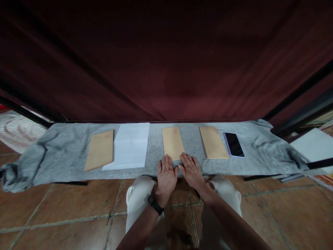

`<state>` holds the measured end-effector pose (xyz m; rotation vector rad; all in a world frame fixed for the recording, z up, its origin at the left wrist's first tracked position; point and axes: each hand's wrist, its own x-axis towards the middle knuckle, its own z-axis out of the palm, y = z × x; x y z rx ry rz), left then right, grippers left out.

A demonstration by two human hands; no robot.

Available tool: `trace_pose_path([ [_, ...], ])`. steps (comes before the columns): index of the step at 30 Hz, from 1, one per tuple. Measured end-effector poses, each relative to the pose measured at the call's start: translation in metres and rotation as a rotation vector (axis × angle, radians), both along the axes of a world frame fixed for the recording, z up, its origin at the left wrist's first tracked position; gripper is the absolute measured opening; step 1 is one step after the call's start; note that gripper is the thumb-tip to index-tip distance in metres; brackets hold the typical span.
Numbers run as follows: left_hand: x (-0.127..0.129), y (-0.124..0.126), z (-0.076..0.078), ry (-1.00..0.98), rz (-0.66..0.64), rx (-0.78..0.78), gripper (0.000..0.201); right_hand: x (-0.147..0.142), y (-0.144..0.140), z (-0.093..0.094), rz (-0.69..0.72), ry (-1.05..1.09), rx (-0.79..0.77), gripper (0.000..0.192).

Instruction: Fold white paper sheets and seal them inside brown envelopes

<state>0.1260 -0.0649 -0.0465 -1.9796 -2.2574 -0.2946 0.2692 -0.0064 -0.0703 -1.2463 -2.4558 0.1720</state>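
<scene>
A brown paper envelope (173, 140) lies flat on the grey cloth in front of me, its near edge toward my body. My left hand (167, 174) lies palm down with fingers stretched out, their tips touching the near left corner of the envelope. At the near right corner, my right hand (191, 171) rests flat too, fingers extended and slightly spread. The thumbs point toward each other, almost touching. Neither hand holds anything. To the right is a second batch of brown envelopes (213, 142); on the left, more brown envelopes (100, 149) partly overlap white paper (131, 146).
A phone (234, 144) with a pale purple edge lies right of the envelopes. Grey cloth (69, 152) covers the narrow bench, with a dark red curtain (166, 69) behind it. White papers (314, 147) are at the far right. Tiled floor (85, 208) shows below.
</scene>
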Motion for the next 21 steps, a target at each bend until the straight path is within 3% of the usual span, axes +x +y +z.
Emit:
trace_pose_path([
  [9, -0.001, -0.004, -0.005, -0.013, 0.012, 0.031, 0.056, 0.002, 0.0, 0.0, -0.045, -0.048, 0.012, 0.055],
  [15, 0.003, -0.001, -0.006, -0.084, -0.068, 0.001, 0.056, -0.01, -0.002, 0.006, 0.056, -0.082, -0.001, 0.05],
  [21, 0.003, -0.004, -0.005, -0.07, -0.025, -0.03, 0.053, -0.008, -0.004, 0.004, 0.073, -0.053, 0.027, 0.051],
])
